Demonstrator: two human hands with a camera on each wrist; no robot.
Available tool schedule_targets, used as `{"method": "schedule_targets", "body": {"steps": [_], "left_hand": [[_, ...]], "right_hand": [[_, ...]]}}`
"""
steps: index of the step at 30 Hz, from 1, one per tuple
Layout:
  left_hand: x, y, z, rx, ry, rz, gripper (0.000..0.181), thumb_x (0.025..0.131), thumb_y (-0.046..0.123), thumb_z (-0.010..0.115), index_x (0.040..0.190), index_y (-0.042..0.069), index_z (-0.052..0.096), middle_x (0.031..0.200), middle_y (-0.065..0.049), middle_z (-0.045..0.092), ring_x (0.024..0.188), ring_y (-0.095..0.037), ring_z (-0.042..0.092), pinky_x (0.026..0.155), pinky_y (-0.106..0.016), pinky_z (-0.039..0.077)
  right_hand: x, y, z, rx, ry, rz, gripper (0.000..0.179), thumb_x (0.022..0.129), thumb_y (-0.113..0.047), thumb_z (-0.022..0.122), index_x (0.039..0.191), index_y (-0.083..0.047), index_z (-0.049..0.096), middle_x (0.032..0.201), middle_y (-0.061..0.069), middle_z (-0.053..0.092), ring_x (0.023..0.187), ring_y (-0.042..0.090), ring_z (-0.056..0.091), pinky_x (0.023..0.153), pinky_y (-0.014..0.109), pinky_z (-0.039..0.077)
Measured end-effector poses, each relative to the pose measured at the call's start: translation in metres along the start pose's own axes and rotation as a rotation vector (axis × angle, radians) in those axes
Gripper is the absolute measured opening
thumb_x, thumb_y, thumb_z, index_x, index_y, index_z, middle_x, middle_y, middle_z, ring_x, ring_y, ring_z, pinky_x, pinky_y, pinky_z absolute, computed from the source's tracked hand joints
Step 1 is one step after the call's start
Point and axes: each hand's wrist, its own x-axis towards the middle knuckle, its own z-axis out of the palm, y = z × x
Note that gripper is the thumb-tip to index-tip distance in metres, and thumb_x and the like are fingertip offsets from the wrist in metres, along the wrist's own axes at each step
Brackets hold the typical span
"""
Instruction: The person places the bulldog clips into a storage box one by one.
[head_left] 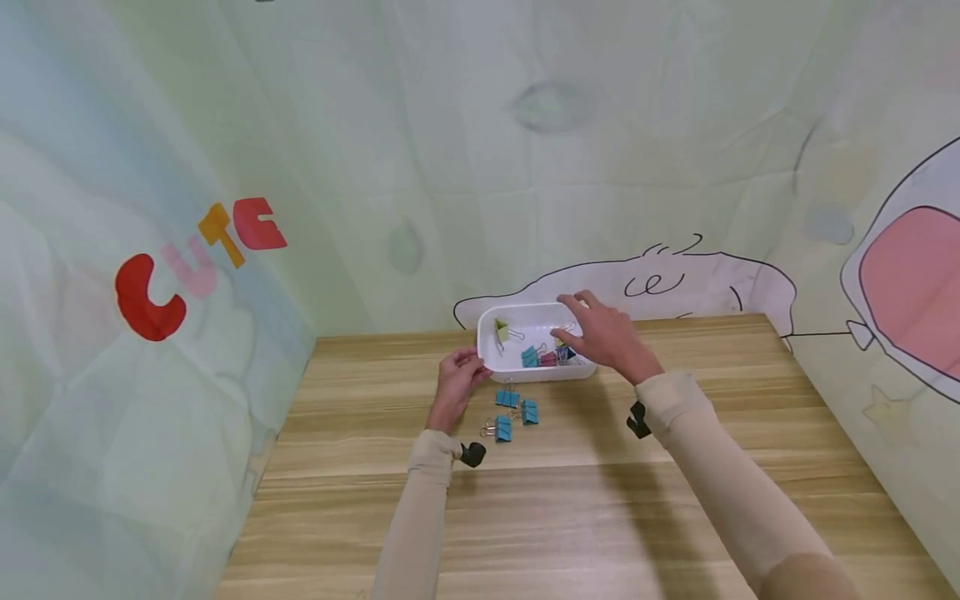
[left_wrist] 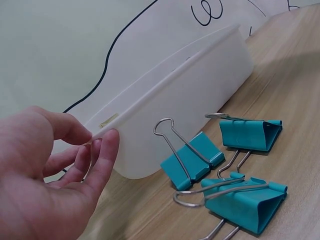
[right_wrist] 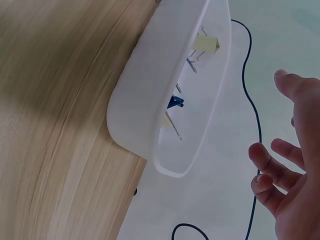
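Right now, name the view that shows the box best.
The head view: it looks down into the box and shows its clips, though the right hand partly covers it. Left wrist shows mainly an outer wall; right wrist, one end and part of the inside, cropped above.

Plain beige sleeves, bare hands and a small black fitting at each wrist.
In the head view the left sleeve (head_left: 415, 525) lies between six and seven o'clock, the right sleeve (head_left: 727, 467) around four o'clock; both are long, pale beige and unpatterned, ending in soft, slightly creased cuffs. The left fitting (head_left: 472, 454), black and stubby, juts out at three o'clock from its cuff; the right fitting (head_left: 638, 419), equally black with an angular, notched outline, sits at eight o'clock from its own. Toward five o'clock the right sleeve turns a deeper tan, whether from shade or cloth being unclear. Beyond the cuffs, the left hand (head_left: 457, 380) and right hand (head_left: 606, 333) are uncovered.
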Motion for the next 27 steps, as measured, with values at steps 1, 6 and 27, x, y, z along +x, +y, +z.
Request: {"method": "schedule_targets", "body": {"steps": [1,6,27], "left_hand": [[0.000,0.000,0.000,-0.003,0.000,0.001,0.040,0.103,-0.006,0.055,0.140,-0.016,0.046,0.136,-0.037,0.048,0.114,-0.041,0.062,0.086,-0.026,0.064],[0.000,-0.001,0.000,-0.008,0.004,-0.002,0.039,0.103,-0.007,0.055,0.140,-0.017,0.046,0.135,-0.037,0.049,0.114,-0.041,0.062,0.085,-0.025,0.064],[-0.003,-0.001,0.002,0.000,0.009,0.016,0.038,0.102,-0.008,0.055,0.138,-0.018,0.046,0.132,-0.037,0.050,0.102,-0.032,0.067,0.088,-0.029,0.064]], "right_hand": [[-0.001,-0.001,0.001,0.004,-0.008,-0.007,0.067,0.098,-0.047,0.069,0.152,-0.012,0.049,0.146,0.022,0.052,0.093,0.039,0.070,0.072,0.055,0.065],[-0.003,-0.007,0.005,0.022,-0.054,-0.049,0.067,0.098,-0.049,0.069,0.152,-0.013,0.050,0.145,0.019,0.054,0.103,0.036,0.069,0.077,0.051,0.066],[-0.030,-0.039,0.059,0.159,-0.199,-0.256,0.060,0.098,-0.040,0.073,0.149,-0.012,0.054,0.138,0.013,0.059,0.112,0.030,0.065,0.092,0.052,0.061]]}}
